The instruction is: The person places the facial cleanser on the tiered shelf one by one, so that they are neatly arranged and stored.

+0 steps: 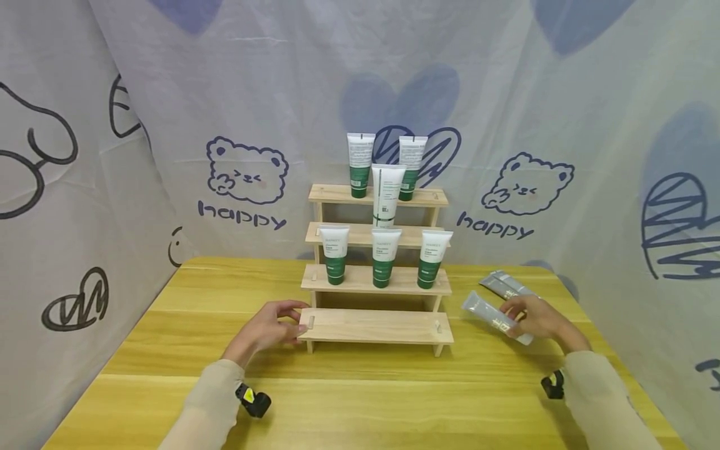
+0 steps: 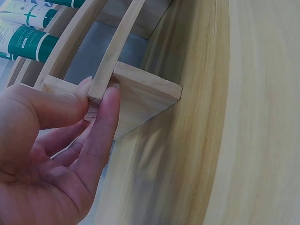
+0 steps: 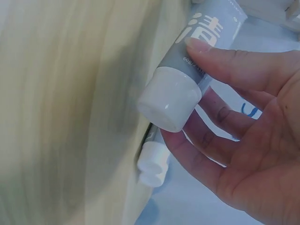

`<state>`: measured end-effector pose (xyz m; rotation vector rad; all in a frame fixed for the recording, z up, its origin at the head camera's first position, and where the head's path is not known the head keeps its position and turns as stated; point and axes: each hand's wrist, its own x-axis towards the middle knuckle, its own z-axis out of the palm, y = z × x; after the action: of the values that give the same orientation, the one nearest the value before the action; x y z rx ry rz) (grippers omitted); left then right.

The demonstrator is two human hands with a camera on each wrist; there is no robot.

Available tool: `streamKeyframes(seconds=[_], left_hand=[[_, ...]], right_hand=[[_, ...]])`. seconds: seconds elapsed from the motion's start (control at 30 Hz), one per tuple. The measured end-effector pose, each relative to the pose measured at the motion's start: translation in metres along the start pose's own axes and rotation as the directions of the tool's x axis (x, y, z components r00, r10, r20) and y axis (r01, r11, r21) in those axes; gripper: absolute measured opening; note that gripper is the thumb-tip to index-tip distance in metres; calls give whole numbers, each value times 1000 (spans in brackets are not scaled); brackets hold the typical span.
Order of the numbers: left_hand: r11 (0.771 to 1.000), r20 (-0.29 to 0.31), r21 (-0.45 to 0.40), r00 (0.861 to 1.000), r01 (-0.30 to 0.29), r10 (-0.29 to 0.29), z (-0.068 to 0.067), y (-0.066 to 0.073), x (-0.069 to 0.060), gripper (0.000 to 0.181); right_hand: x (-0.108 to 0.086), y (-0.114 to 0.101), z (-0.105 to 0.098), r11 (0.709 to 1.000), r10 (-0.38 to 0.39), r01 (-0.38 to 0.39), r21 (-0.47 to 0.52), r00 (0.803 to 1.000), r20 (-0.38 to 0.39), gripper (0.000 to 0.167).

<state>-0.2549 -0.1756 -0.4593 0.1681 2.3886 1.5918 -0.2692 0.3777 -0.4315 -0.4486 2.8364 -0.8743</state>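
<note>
A pale wooden tiered rack (image 1: 375, 326) stands on the table. My left hand (image 1: 279, 322) pinches the left end of its lowest shelf between thumb and fingers, as the left wrist view shows up close. My right hand (image 1: 534, 319) holds a grey squeeze tube (image 1: 489, 315) with a white cap, thumb on the printed side near the cap (image 3: 169, 99). Behind it, more grey tubes (image 1: 502, 284) lie on the table; their white caps (image 3: 153, 161) show in the right wrist view. The lowest shelf bears nothing.
Three white-and-green tubes (image 1: 382, 257) stand on the second shelf. A mostly white tube (image 1: 387, 194) is on the third, and two more tubes (image 1: 360, 164) stand on the top. A printed cloth (image 1: 332, 56) hangs behind the yellow wooden table (image 1: 360, 406).
</note>
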Motion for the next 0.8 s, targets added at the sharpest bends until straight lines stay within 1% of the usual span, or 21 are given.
streamKeyframes(seconds=[0.1, 0.33, 0.6, 0.77, 0.8], left_hand=[[1000, -4, -3, 1000, 8, -8, 0, 1, 0, 50], [1000, 13, 2, 1000, -20, 20, 1, 0, 0, 52], [1000, 0, 3, 1000, -1, 1, 0, 0, 0, 51], [1000, 0, 6, 1000, -4, 4, 0, -1, 0, 51], [1000, 1, 7, 1000, -5, 5, 0, -1, 0, 51]], right_hand=[[0, -7, 0, 999, -1, 0, 34, 1000, 6, 40], [1, -20, 1, 999, -29, 30, 42, 1000, -11, 39], [0, -36, 2, 996, -23, 25, 85, 1000, -21, 39], [0, -44, 4, 995, -37, 40, 91, 999, -36, 40], [0, -46, 4, 994, -53, 56, 89, 998, -41, 40]])
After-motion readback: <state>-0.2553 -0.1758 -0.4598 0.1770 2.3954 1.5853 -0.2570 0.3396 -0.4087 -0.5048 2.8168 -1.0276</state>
